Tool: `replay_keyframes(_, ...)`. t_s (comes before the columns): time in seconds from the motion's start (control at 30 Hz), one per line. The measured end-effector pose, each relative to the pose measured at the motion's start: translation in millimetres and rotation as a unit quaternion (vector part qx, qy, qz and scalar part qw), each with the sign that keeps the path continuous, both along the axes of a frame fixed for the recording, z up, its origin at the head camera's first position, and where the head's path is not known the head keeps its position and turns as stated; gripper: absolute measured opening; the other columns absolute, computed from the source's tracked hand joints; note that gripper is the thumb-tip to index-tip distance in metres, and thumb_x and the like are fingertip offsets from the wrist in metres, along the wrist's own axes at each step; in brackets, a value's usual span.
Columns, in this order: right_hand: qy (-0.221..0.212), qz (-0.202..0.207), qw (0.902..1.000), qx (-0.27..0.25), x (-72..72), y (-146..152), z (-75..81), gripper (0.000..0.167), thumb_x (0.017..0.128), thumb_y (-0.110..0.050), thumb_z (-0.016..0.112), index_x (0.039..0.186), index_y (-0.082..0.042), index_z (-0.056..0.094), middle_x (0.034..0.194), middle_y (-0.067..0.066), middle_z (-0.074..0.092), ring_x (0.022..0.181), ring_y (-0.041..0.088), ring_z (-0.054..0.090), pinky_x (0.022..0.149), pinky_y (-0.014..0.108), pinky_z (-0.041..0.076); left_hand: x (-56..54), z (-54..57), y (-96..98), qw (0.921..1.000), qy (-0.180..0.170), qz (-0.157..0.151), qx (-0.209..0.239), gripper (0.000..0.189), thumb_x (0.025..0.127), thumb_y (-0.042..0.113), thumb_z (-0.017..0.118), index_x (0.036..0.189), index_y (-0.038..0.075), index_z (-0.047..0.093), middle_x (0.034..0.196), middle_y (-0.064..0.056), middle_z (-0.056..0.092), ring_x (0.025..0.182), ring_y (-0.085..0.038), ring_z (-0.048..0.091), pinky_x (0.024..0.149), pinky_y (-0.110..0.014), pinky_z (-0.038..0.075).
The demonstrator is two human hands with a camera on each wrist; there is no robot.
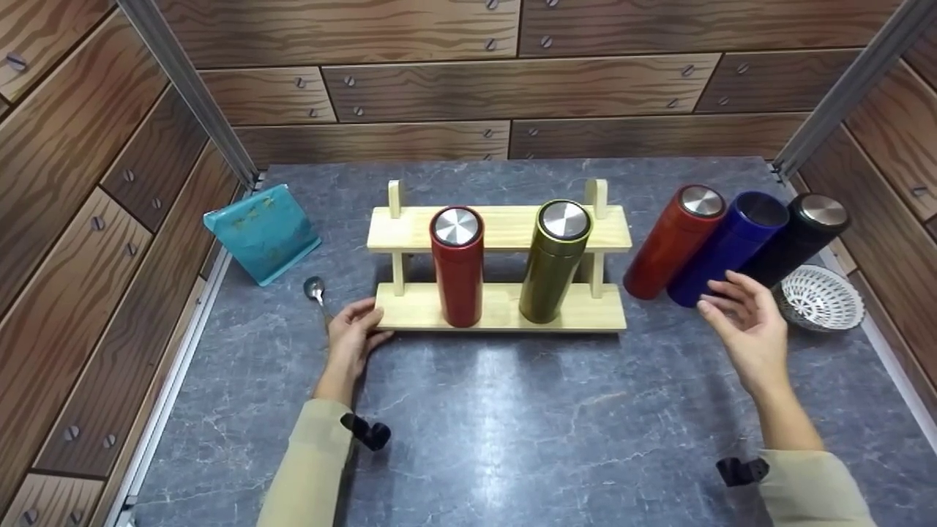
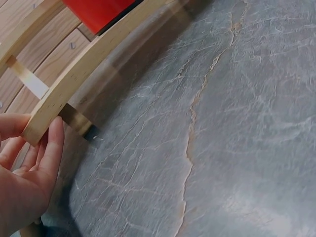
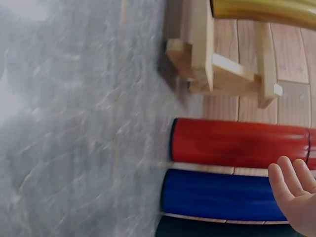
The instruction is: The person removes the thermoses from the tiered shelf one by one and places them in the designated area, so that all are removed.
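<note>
My left hand (image 1: 351, 337) grips the left end of a two-tier wooden rack (image 1: 498, 307), thumb over the lower board and fingers beneath it in the left wrist view. On that lower board stand a red thermos flask (image 1: 460, 278) and an olive-gold thermos flask (image 1: 550, 278), both upright with steel lids. My right hand (image 1: 758, 337) is held with loosely bent fingers and nothing in it, in front of a blue thermos flask (image 1: 721, 256). Another red thermos flask (image 1: 666, 252) stands left of the blue one, and a black thermos flask (image 1: 787, 241) to its right.
A teal pouch (image 1: 263, 234) stands at the left. Between it and the rack lies a metal spoon (image 1: 315, 289), partly behind my left hand. A white woven basket (image 1: 820, 298) sits near the right edge of the grey marbled table (image 1: 549, 424). Wood-patterned walls (image 1: 439, 88) enclose the back and sides.
</note>
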State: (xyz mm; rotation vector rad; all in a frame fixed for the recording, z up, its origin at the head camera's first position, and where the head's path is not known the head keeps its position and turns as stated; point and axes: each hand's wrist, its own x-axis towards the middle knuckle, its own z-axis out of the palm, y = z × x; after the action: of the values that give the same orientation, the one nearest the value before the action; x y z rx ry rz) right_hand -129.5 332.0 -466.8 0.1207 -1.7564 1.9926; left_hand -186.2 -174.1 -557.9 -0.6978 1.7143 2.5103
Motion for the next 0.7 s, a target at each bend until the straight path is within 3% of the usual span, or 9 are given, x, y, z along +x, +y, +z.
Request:
replay_keyframes(0.37, 0.041, 0.071, 0.9959, 0.038, -11.4, -33.9, 12.3, 0.053, 0.075, 0.023, 0.06, 0.125, 0.015, 0.042, 0.109, 0.024, 0.059, 0.092, 0.026, 0.063, 0.077, 0.024, 0.054, 1.0, -0.8, 0.2, 0.9999, 0.0, 0.01, 0.003, 0.034, 0.085, -0.001, 0.063, 0.117, -0.002, 0.054, 0.103, -0.011, 0.058, 0.071, -0.017, 0.062, 0.066, -0.035, 0.058)
replay_keyframes(0.6, 0.04, 0.087, 0.9919, 0.084, -11.7, -61.8, 28.3, 0.052, 0.076, 0.024, 0.059, 0.124, 0.016, 0.042, 0.108, 0.028, 0.057, 0.092, 0.026, 0.063, 0.076, 0.024, 0.054, 0.7, 0.3, 2.1, 1.0, 0.0, 0.009, -0.002, 0.034, 0.085, -0.001, 0.063, 0.118, -0.002, 0.054, 0.107, -0.012, 0.056, 0.075, -0.017, 0.062, 0.066, -0.034, 0.058)
replay_keyframes(0.7, 0.037, 0.095, 0.9903, 0.095, -14.4, -69.9, 28.4, 0.053, 0.076, 0.023, 0.06, 0.125, 0.015, 0.041, 0.11, 0.028, 0.056, 0.094, 0.027, 0.062, 0.078, 0.025, 0.053, 0.2, 0.8, 2.5, 1.0, 0.0, 0.007, -0.001, 0.035, 0.085, -0.002, 0.062, 0.118, -0.003, 0.053, 0.108, -0.013, 0.056, 0.075, -0.017, 0.062, 0.066, -0.035, 0.058)
